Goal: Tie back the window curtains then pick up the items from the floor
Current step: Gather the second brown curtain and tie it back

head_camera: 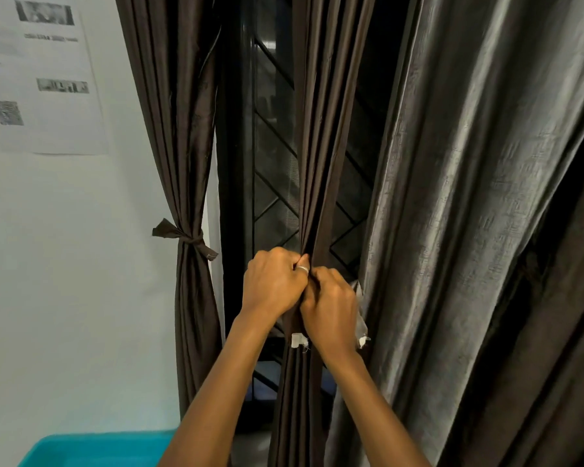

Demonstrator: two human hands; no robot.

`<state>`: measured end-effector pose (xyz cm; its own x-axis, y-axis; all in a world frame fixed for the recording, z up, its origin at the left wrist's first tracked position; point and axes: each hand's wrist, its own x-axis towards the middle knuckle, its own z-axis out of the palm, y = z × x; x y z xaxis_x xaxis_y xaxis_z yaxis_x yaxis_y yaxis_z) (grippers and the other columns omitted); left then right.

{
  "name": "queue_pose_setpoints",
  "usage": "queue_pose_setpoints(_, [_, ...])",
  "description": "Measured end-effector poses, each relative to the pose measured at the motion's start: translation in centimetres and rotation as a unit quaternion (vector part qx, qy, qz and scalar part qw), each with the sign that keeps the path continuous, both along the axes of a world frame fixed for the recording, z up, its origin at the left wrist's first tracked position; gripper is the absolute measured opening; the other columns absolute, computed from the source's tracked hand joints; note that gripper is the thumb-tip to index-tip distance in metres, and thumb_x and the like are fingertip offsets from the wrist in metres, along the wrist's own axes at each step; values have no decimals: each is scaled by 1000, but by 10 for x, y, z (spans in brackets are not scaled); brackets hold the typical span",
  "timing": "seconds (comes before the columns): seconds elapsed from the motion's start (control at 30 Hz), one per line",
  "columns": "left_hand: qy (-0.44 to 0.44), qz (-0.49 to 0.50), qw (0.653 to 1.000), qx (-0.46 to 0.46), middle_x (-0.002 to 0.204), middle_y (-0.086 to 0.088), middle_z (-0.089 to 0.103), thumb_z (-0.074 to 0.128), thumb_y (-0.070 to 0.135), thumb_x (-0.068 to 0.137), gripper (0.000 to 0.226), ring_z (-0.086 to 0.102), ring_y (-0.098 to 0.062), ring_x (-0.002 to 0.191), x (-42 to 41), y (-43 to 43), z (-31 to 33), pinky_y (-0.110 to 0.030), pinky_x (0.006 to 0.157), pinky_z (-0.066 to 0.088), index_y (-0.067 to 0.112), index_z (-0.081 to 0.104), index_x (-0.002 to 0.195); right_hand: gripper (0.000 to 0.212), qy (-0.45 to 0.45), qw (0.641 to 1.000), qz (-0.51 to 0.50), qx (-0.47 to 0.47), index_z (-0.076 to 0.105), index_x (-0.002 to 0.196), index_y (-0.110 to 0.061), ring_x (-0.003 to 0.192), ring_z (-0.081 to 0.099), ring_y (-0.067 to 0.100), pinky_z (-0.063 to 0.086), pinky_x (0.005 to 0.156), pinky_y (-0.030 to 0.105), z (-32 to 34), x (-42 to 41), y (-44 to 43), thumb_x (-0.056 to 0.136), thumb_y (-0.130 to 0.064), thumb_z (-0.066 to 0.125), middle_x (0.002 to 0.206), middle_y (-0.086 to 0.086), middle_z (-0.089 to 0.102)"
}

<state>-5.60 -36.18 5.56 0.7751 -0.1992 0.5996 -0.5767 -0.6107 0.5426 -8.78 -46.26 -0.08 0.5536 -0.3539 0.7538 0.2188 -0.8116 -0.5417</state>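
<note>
While a teal plastic tub shows its smooth rim at the bottom edge, closest to the camera, both forearms reach up and away from it to the window.

The left hand and right hand are pressed together with fingers curled tight, gripping the middle curtain where its dark brown folds are bunched into a narrow rope. A thin fabric tie strip runs behind the right hand, and its pale, frayed ends hang just below the hands. Which fingers hold the strip is hidden.

By my reading, the tie-back step is in hand, with the knot being formed on this panel. Next the ends likely need crossing and pulling snug, with the soft bunch kept from spreading. The floor items are out of view.

Just beside, on the right, a broad curtain hangs loose, grey-brown with a slubbed sheen and deep folds.

Farther left, the left curtain is already cinched by a knotted band. Behind them stands the window grille, dark metal bars in diagonals over fine mesh. A printed sheet lies flat on the pale wall.
</note>
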Motion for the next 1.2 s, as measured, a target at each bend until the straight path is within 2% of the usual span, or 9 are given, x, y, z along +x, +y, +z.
queue_pose_setpoints(0.2, [12,-19,1000,-3,47,1,53,51,40,97,52,56,-17,49,2,-2,0,-43,59,54,15,56,52,8,-3,1000,-26,-13,70,91,-9,61,59,17,29,53,15,0,3,2,96,-10,63,79,4,66])
queue_pose_setpoints(0.33, [4,-32,999,4,47,1,54,50,40,97,51,56,-16,50,2,-2,-2,-43,60,54,16,57,52,10,-2,1000,-27,-5,70,91,-10,59,56,13,31,51,15,-3,4,-2,97,-13,63,79,3,65])
queue_pose_setpoints(0.47, [-11,-39,999,15,47,2,53,50,40,97,51,55,-15,48,3,-2,-2,-42,59,54,17,57,53,5,-2,999,-41,-28,69,90,-9,56,53,12,23,51,10,-3,5,-2,94,-10,66,75,4,63])
queue_pose_setpoints(0.63, [0,-15,999,39,44,3,49,52,64,89,61,54,-15,45,-5,-8,4,-33,51,51,16,54,52,14,-3,996,-41,-78,68,101,0,56,62,19,36,48,21,-5,6,-4,93,-11,69,77,8,65])
queue_pose_setpoints(0.8, [-8,24,999,42,53,2,48,58,35,93,43,61,-25,60,0,-9,7,-31,54,45,20,47,54,4,14,994,23,-102,70,90,-7,56,58,17,40,49,27,-5,6,-10,91,-6,66,73,4,61])
queue_pose_setpoints(0.9, [-17,14,998,54,51,2,46,59,32,92,45,56,-23,55,6,0,7,-31,53,42,20,45,51,14,63,984,165,-5,76,105,-17,83,65,3,48,71,16,3,8,-34,96,-16,66,92,-9,68])
queue_pose_setpoints(0.97, [-23,-20,998,47,46,2,43,60,31,93,51,49,-20,48,11,9,4,-33,52,40,17,41,48,29,77,967,209,121,72,124,-23,107,65,-1,51,92,19,9,9,-51,97,-32,67,115,-10,70])
queue_pose_setpoints(1.07, [-17,-73,997,17,42,4,37,61,29,96,56,37,-13,40,17,24,-2,-30,48,33,17,37,46,52,93,928,227,279,58,140,-20,124,59,3,47,103,23,17,18,-72,94,-44,67,134,-8,63])
queue_pose_setpoints(1.2, [40,-147,988,-8,48,-3,34,61,29,98,54,32,-11,42,18,35,-1,-28,47,28,-1,42,56,77,181,865,333,330,50,146,-24,130,57,11,44,111,33,28,37,-92,80,-50,79,138,-6,63])
